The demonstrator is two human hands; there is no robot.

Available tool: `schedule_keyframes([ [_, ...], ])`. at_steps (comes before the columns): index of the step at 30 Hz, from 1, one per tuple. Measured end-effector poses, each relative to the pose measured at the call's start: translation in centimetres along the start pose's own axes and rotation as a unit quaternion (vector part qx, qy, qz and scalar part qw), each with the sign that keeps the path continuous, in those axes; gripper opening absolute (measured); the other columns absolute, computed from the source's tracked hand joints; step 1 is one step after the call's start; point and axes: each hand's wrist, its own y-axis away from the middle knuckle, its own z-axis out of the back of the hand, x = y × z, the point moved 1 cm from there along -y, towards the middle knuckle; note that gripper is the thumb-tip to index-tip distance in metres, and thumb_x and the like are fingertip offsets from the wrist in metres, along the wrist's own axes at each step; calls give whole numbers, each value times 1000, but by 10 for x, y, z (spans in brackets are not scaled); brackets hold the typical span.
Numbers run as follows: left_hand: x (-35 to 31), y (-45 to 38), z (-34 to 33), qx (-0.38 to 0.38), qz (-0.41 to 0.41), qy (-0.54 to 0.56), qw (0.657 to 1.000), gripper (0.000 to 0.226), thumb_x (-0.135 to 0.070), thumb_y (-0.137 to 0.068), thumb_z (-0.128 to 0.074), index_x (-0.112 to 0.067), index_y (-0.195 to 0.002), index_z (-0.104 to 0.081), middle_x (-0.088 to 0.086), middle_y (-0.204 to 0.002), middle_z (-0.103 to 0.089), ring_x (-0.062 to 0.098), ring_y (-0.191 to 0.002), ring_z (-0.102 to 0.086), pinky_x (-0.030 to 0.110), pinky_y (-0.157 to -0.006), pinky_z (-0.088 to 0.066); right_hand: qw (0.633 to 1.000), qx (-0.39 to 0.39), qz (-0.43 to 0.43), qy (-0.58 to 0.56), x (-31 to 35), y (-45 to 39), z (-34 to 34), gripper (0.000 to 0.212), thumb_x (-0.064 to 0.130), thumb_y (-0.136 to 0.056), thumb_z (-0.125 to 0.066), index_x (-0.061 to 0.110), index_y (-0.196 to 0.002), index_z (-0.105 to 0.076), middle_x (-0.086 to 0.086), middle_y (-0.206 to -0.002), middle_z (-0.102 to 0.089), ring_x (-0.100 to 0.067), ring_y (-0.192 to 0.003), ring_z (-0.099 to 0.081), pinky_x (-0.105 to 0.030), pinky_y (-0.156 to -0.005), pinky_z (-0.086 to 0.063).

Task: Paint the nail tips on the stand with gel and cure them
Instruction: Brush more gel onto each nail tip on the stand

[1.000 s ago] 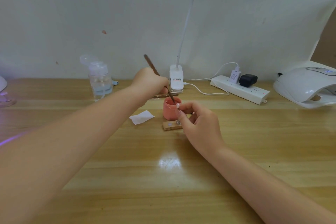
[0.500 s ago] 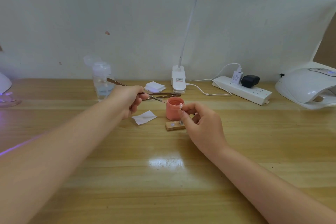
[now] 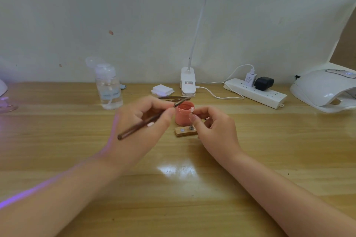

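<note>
Beyond the left hand (image 3: 142, 121), a clear liquid bottle (image 3: 108, 90) is standing near the wall. That hand is pinching a brown brush (image 3: 150, 119) between thumb and fingertips, its working end reaching toward the rim of the pink gel pot (image 3: 184, 113), which is sitting between the two hands. Just below the pot, the small wooden stand (image 3: 185, 132) is lying close against the right hand (image 3: 213, 127), whose curled fingers are holding up a pin topped with a pale nail tip (image 3: 192, 109). Far off to that hand's right, the white curing lamp (image 3: 325, 90) is waiting.

Painting looks barely begun: the tip is showing no colour, and curing remains. Compared with half a second earlier, the left hand has swung the brush in toward the pot; the right hand's hold is unchanged.
</note>
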Motion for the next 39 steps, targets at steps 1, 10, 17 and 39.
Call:
schedule_keyframes([
  [1,1,5,-1,8,-18,-13,1000,16,-20,-83,-73,-35,-86,-73,-21,-80,-72,-4,-70,-67,7,-63,-47,1000,0,2,3,0,0,0,5,19,-87,-70,22,-91,-69,15,-75,-66,-14,-54,-56,-25,-58,-46],
  [10,5,18,-3,61,-116,-85,988,21,-28,-89,-56,-39,-106,-62,-22,-98,-71,-2,-91,-66,5,-81,-45,1000,-5,8,-10,0,0,0,8,21,-88,-68,29,-87,-67,26,-79,-66,-14,-55,-56,-35,-60,-52],
  [17,10,20,-4,74,-152,-111,979,15,-17,-91,-60,-17,-100,-71,-6,-87,-72,6,-84,-66,13,-78,-48,1000,-6,5,-18,1,1,1,7,17,-89,-67,23,-91,-68,28,-75,-65,-7,-56,-57,-42,-65,-54],
  [39,7,24,-6,69,-101,-96,988,17,-28,-88,-55,-38,-97,-66,-19,-90,-69,-1,-85,-62,15,-75,-46,1000,0,17,-6,2,2,2,6,15,-90,-66,20,-93,-68,28,-74,-66,-6,-55,-58,-15,-57,-42],
])
